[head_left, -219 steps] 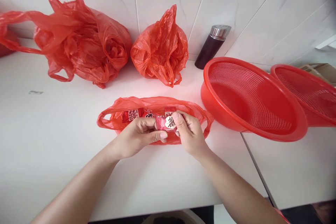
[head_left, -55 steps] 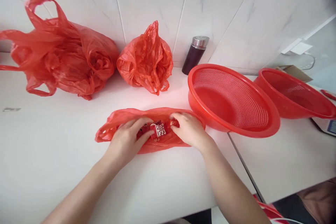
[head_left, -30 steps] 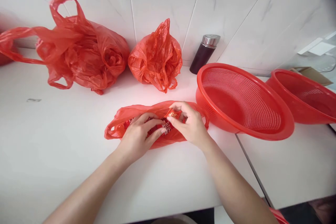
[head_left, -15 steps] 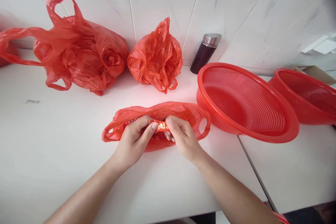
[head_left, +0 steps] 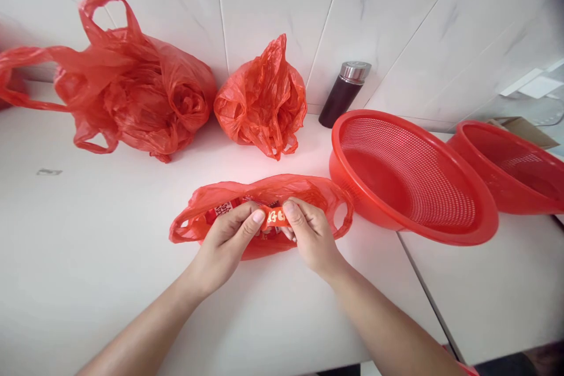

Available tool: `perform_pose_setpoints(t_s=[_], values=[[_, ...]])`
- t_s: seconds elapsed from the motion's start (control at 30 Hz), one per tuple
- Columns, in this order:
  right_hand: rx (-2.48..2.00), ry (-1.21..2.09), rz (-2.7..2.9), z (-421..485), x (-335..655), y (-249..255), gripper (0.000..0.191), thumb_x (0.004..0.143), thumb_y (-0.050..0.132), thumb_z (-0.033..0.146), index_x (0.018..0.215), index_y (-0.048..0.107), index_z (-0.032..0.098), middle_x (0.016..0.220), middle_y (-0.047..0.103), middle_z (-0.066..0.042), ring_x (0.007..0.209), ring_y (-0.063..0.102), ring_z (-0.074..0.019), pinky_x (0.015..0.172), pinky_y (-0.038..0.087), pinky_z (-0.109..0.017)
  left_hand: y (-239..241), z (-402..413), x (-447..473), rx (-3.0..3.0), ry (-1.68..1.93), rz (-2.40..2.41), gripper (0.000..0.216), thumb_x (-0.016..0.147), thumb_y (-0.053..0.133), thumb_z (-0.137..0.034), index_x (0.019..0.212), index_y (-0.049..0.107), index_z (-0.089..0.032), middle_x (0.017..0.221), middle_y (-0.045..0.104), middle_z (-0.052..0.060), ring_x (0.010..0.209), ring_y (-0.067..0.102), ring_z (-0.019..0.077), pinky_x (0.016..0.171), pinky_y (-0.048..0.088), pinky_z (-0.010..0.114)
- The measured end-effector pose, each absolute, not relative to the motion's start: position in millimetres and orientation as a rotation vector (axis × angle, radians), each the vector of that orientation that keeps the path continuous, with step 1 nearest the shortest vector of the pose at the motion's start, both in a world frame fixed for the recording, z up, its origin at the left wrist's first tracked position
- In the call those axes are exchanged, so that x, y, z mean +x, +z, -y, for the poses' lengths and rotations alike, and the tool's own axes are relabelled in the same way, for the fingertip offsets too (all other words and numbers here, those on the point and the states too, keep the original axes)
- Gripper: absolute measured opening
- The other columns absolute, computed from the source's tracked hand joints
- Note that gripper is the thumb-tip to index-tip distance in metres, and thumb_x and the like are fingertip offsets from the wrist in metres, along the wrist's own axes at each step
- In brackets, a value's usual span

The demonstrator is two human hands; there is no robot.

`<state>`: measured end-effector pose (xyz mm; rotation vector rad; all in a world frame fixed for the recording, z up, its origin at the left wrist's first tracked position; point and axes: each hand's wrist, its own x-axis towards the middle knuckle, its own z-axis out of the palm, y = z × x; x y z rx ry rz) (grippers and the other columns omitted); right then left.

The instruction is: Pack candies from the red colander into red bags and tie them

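A small red plastic bag (head_left: 308, 192) lies open on the white counter (head_left: 110, 258) with red wrapped sweets inside. My left hand (head_left: 227, 238) and my right hand (head_left: 308, 235) meet over the bag's mouth. Together they pinch a small orange-red wrapped sweet (head_left: 273, 217), one hand at each end. Another red packet (head_left: 222, 210) shows inside the bag to the left of my fingers.
Two bulging red plastic bags (head_left: 132, 94) (head_left: 262, 100) rest against the tiled wall. A dark flask with a steel cap (head_left: 343, 94) stands beside them. A red mesh basket (head_left: 409, 176) sits right of the small bag, and a second basket (head_left: 520, 167) lies farther right.
My hands have drawn together over the bag and taken hold of the small orange-red sweet at both ends. A second ago they were apart, reaching into the bag.
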<state>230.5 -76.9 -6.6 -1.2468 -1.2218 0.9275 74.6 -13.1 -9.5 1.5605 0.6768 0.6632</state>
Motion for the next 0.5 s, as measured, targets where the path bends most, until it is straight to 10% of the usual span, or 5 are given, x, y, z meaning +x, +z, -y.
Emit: perform_pose_setpoints(t_s=[0.5], values=[[-1.332, 0.922, 1.138, 74, 242, -4, 0.043, 0.095, 0.05, 0.052, 0.066, 0.045, 0.021, 0.058, 0.044, 0.004, 0.052, 0.045, -0.0101, 0.051, 0.035, -0.024, -8, 10, 72, 1.835, 0.713, -0.707, 0.023, 0.098, 0.046, -0.032, 0.082, 0.059, -0.021, 0.077, 0.06, 0.0, 0.07, 0.054, 0.0145, 0.067, 0.045, 0.028]])
